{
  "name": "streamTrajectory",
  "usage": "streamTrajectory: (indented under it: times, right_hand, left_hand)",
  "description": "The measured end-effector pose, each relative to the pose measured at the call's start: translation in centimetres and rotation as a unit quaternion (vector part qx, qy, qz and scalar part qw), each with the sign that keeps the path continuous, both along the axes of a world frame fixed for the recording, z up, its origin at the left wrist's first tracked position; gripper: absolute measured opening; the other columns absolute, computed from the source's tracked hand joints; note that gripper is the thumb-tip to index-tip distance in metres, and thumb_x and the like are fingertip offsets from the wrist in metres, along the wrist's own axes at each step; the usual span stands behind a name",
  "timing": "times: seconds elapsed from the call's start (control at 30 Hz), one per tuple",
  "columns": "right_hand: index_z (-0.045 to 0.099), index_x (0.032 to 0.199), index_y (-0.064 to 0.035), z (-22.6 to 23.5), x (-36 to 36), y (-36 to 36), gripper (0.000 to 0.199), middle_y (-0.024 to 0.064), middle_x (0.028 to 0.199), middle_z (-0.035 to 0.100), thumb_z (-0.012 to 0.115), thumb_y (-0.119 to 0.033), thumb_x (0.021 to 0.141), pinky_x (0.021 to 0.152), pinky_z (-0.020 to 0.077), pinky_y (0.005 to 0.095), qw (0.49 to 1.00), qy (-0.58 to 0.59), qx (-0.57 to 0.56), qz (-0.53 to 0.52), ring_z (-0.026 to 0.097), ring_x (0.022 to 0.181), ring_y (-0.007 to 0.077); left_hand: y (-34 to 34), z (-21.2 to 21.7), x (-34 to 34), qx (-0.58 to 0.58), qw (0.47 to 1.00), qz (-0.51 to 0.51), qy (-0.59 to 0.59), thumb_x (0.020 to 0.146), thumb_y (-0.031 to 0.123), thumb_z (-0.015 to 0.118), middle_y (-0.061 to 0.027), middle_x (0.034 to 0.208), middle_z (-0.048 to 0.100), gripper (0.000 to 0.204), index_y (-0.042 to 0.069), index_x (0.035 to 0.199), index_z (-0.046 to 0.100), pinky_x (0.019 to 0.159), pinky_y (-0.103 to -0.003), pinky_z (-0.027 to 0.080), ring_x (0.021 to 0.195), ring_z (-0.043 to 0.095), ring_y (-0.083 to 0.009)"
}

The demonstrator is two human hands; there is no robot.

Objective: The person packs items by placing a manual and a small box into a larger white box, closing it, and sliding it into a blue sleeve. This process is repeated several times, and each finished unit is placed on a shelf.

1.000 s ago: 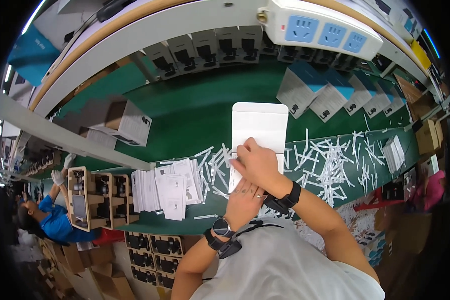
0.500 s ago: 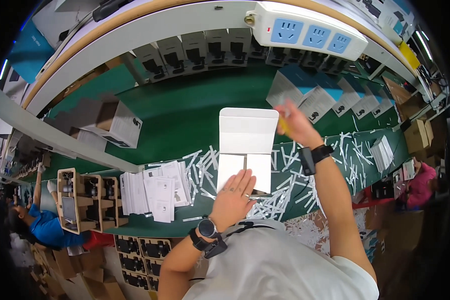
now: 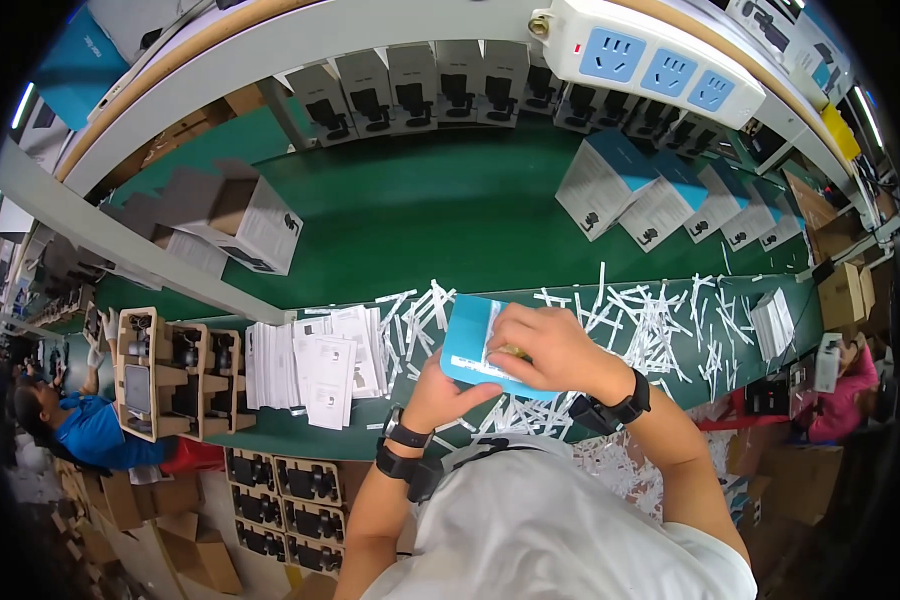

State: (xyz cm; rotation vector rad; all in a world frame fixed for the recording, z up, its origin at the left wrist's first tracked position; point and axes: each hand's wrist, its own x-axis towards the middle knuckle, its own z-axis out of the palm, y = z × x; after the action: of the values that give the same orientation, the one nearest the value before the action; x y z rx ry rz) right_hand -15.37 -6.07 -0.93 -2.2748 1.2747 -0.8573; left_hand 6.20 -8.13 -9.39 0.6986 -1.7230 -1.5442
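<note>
Teal-blue rectangular cardboard box, with a whitish strip across its face: located between both hands, tilted, over the near part of the long green worktop; whether it touched the surface could not be told.

Left hand: closed around the box's lower left corner, thumb laid along the near edge.

Right hand: fingers bent and narrow, set upon the box's face. Small yellowish item: partly hidden beneath those fingers; kind, and whether gripped, not discernible.

Wrists: a dark round watch on the left; black straps on both.

Loose narrow white paper strips: scattered on both sides of the box, densest to its right.

Flat white printed paper sheets: piled to the left. Beige moulded trays holding black devices: stacked beyond them.

White stack of thin booklets: at far right.

Grey-and-teal printed cartons: in a slanting row, right rear. Grey upright printed boxes: lined along the back.

White power strip with blue sockets: mounted above.

Co-worker in blue: at far left.
</note>
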Motion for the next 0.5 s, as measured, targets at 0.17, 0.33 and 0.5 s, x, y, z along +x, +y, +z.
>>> streamTrajectory:
  times: [0.17,0.33,0.5]
  right_hand:
    - [0.065,0.090,-0.0102,0.4,0.6,0.3,0.010,0.0068,0.092,0.064,0.072,-0.014,0.084,0.059,0.0500,0.0350,0.999,0.018,-0.032,-0.021,0.064,0.071,0.0253]
    - [0.065,0.086,-0.0098,0.1,-0.3,0.7,0.011,0.0058,0.089,0.063,0.073,-0.015,0.081,0.058,0.0509,0.0360,0.993,-0.026,-0.040,-0.112,0.064,0.066,0.0256]
    - [0.065,0.086,-0.0120,-0.3,0.7,1.3,0.014,0.0038,0.090,0.063,0.075,-0.019,0.080,0.059,0.0506,0.0335,0.995,0.010,-0.061,-0.075,0.064,0.066,0.0235]
  left_hand:
    - [-0.2,-0.6,0.1,-0.016,1.000,0.001,-0.015,0.075,0.023,0.088,-0.0095,0.107,0.072,0.043,0.006,0.110,0.068,0.083,-0.035,0.054,0.097,0.070,-0.0229]
    - [0.0,-0.2,0.3,0.006,1.000,0.011,-0.015,0.076,0.023,0.087,-0.0087,0.105,0.073,0.042,0.006,0.110,0.069,0.082,-0.035,0.055,0.094,0.071,-0.0230]
    - [-0.4,-0.2,0.6,0.009,1.000,-0.006,-0.016,0.076,0.021,0.087,-0.0082,0.106,0.072,0.042,0.006,0.111,0.069,0.083,-0.035,0.055,0.095,0.070,-0.0232]
